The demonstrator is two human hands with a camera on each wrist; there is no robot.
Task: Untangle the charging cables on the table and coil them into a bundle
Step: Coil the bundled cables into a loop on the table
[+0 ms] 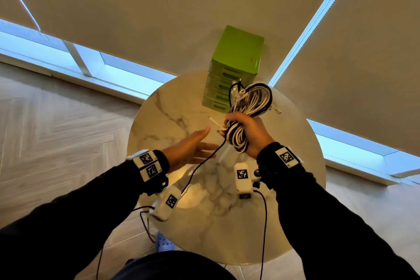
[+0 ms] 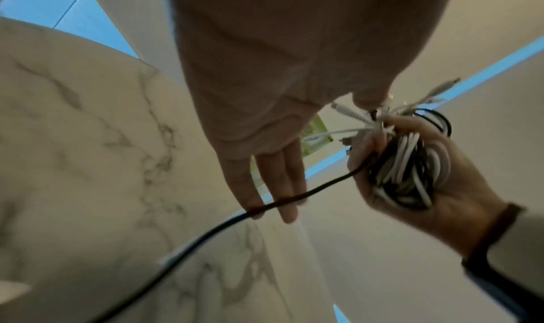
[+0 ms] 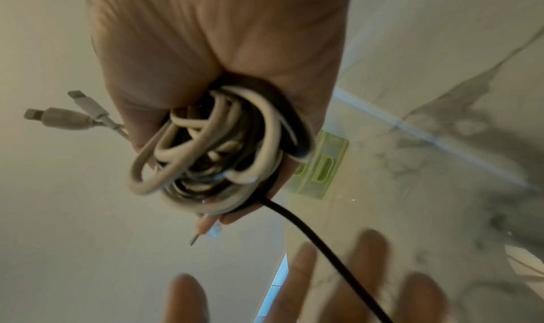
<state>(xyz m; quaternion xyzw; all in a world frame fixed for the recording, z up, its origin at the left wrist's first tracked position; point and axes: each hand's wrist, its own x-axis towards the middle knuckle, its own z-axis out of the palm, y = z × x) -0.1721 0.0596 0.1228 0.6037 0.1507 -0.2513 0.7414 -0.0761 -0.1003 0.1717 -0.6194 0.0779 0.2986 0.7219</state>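
Observation:
My right hand grips a coiled bundle of white and black charging cables above the round marble table. The wrist views show the same bundle wrapped by the fingers, with white plug ends sticking out. One loose black cable trails from the bundle down across the table; it crosses my left fingertips. My left hand is flat with straight fingers, just left of the bundle, holding nothing.
A green drawer box stands at the table's far edge, right behind the bundle. Beige window blinds hang beyond it. Wooden floor lies to the left. Black sensor leads hang from my wrists.

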